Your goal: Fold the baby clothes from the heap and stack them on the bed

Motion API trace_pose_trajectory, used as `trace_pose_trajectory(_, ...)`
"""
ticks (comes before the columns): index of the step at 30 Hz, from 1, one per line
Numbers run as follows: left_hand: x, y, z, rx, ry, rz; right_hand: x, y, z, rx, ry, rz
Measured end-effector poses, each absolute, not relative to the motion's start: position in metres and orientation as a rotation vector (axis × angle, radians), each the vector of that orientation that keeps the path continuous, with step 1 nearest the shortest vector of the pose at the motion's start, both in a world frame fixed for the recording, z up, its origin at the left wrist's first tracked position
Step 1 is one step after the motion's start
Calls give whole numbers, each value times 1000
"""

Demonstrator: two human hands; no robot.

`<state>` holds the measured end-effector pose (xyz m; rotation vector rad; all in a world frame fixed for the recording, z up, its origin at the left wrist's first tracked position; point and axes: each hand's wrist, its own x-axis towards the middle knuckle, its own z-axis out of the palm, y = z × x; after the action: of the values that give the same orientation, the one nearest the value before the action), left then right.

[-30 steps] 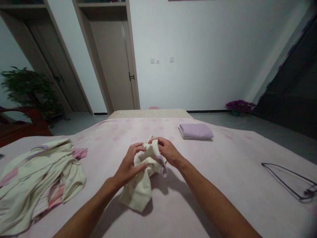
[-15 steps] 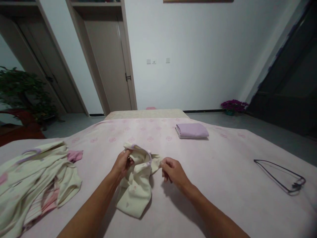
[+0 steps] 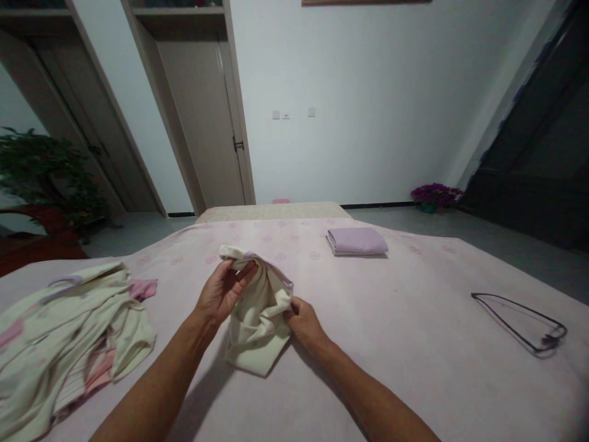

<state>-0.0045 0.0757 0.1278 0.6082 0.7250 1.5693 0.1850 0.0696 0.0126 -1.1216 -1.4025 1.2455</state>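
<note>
A small cream garment (image 3: 260, 313) with a lavender trim hangs bunched between my two hands above the pink-patterned bedspread. My left hand (image 3: 225, 285) grips its upper edge near the trim, the thumb and fingers closed on the cloth. Lower down on the right side, my right hand (image 3: 304, 319) pinches the fabric just under the trim's end; some of its fingertips are hidden behind the cloth. The garment's lower part drapes down to the spread, and its exact kind is hard to make out.
At the left lies a loose heap of cream and pink clothes (image 3: 78, 344). A folded lavender cloth (image 3: 358, 240) rests toward the far edge of the spread (image 3: 414, 344). On the right is a thin black hanger-like frame (image 3: 519, 322).
The garment has been lifted and turned slightly, away from me. My left hand rose with its edge, while my right hand moved left and in against the cloth.
</note>
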Motion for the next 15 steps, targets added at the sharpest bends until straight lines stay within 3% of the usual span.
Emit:
trace_pose_trajectory(5, -53, 68, 149, 1155, 1077, 1747, 245, 85, 85, -978, -1106, 1395)
trace_pose_trajectory(11, -73, 26, 199, 1725, 1737, 1846, 288, 86, 188, -828, -1268, 1475)
trace_pose_trajectory(15, -86, 42, 209, 1645, 1740, 1641, 293, 111, 197, -772, -1359, 1569)
